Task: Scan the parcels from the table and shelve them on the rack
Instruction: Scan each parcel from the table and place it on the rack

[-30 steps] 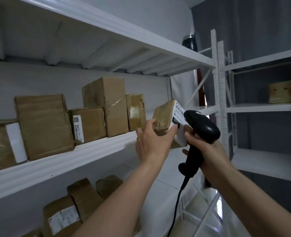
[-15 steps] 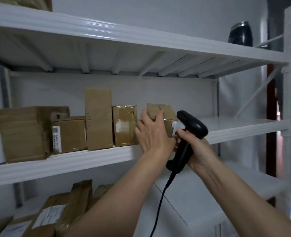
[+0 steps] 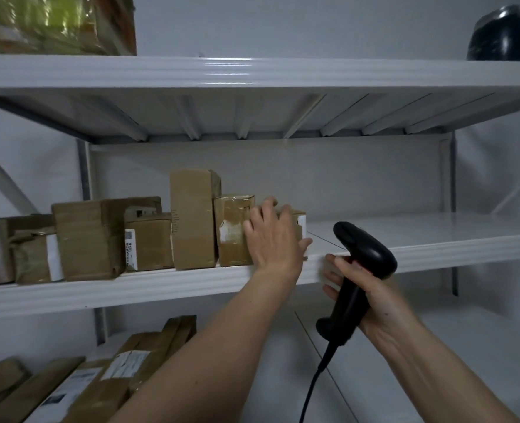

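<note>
my left hand [image 3: 272, 236] has fingers curled over a small taped cardboard parcel [image 3: 296, 219] standing on the middle rack shelf [image 3: 435, 248], touching the taped box [image 3: 232, 230] to its left, white label facing right. long axis unclear. right hand [image 3: 371, 288] grips the glossy black scanner [image 3: 360, 261], head pointing left, below the shelf lip.

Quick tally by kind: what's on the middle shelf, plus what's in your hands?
Brown parcels on the middle shelf: 7, counting the end parcel under the left hand
Black scanner, in the right hand: 1
Total: 8
</note>
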